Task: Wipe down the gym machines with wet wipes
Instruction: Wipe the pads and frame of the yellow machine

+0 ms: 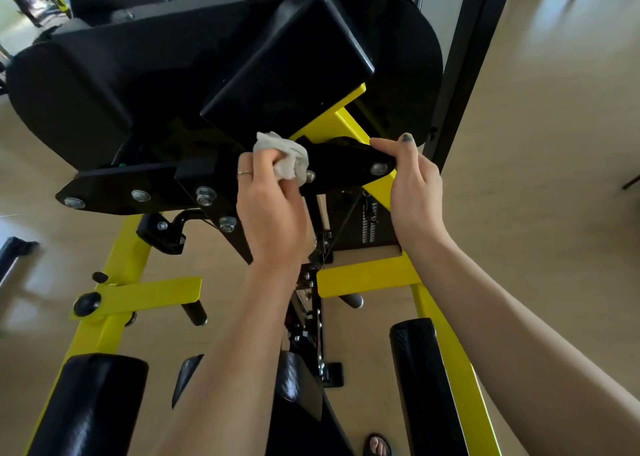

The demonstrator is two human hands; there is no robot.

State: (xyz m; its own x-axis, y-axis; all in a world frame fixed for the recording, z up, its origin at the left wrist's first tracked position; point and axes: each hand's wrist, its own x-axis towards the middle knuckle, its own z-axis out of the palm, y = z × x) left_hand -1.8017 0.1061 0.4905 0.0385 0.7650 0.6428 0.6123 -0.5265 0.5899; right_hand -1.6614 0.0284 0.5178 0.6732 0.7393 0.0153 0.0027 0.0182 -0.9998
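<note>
While left hand [273,213] grips crumpled wipe [284,157], right hand [412,185] pinches black plate [343,164] — long axis left-right.

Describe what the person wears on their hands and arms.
Both forearms are bare, with no sleeves, gloves or watch in view. The left hand wears a thin silver ring on one finger. The right hand has dark, bluish-grey polish on its thumbnail.

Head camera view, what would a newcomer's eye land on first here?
First, the crumpled white wet wipe at centre, gripped by the left hand against a black bracket. The right hand holds that bracket's right end. Around them, the bright yellow frame stands out against black pads above.
</note>
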